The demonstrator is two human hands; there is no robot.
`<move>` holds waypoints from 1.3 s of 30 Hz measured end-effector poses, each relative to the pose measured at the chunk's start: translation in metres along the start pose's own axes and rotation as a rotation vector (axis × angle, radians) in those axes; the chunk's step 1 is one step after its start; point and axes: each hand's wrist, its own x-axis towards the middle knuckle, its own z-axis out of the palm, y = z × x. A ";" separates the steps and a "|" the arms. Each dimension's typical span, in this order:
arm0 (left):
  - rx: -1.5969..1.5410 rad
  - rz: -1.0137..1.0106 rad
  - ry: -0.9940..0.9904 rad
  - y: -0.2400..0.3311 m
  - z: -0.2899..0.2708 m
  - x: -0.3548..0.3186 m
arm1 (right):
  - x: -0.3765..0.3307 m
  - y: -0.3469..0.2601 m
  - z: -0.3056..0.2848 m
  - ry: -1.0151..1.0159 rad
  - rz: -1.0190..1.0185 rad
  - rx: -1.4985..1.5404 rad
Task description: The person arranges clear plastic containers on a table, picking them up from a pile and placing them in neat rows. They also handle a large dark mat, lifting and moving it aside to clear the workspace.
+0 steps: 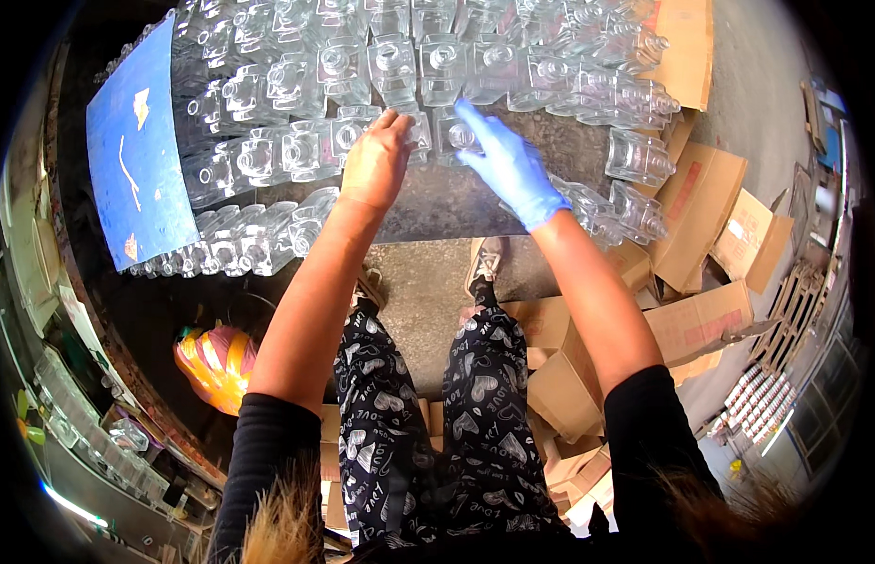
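Observation:
Several clear square glass bottles [296, 85] stand packed in rows on a dark work table [437, 207]. My bare left hand [374, 160] reaches forward, its fingers curled over a bottle [348, 132] at the front of the rows. My right hand [508, 164], in a blue glove, stretches out beside it with fingers extended onto another clear bottle [456, 132]. Whether either hand has a firm grip is hidden by the fingers. More bottles [635, 211] lie to the right of my gloved hand.
A blue board [136, 150] leans at the table's left end. Flattened and open cardboard boxes [701, 207] crowd the concrete floor at right and below. An orange striped bag [216, 362] sits at lower left. My patterned trousers and shoes show under the table edge.

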 end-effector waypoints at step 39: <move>0.105 -0.389 -0.023 -0.024 -0.064 -0.157 | -0.039 0.030 -0.071 0.092 0.134 -0.151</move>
